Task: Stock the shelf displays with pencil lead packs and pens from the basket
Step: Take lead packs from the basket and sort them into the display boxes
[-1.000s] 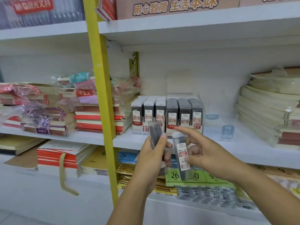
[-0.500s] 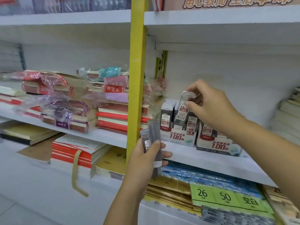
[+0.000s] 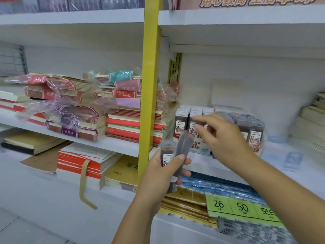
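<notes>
While left hand (image 3: 162,172) grips lead packs (image 3: 182,148), display boxes (image 3: 202,150) hold more

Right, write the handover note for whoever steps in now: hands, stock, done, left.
Left hand: grips two dark plastic pencil lead packs before the white shelf.
Right hand: open, seems empty, beside those packs' tops.
Done: cardboard display boxes on the shelf hold rows of packs.
Left: shelve the two held packs; basket and pens out of view.
</notes>
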Demonstrator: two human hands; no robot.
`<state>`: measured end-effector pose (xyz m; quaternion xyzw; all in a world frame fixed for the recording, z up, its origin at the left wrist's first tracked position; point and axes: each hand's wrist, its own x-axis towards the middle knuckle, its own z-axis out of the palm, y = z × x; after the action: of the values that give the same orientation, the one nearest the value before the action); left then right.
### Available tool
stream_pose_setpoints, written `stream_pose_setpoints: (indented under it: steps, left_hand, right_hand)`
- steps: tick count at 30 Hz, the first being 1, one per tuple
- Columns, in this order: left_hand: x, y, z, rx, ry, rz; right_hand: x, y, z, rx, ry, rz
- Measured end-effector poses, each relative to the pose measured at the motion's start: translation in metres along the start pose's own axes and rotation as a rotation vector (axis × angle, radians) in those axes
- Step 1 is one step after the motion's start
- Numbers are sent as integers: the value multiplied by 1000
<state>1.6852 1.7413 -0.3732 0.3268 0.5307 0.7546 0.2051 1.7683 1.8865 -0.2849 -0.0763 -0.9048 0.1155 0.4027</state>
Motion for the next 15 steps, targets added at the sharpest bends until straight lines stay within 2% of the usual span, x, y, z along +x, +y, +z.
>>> stream_pose_setpoints:
  steps: [3,5,9,15]
  left_hand:
    - [-6,0,7,39,-45,7]
    - [-11,-1,11,123,-62,-4]
    - [-20,-5,16,199,-74,-86]
    - [-18,-8,20,-58,75,-167]
  right_hand:
    - [-35,-9,5,490,-163,213]
    - [-50,-6,8,664,-126,288]
    - [-66,8,2,799,-75,374]
    - [-81,36,-22,838,-56,426]
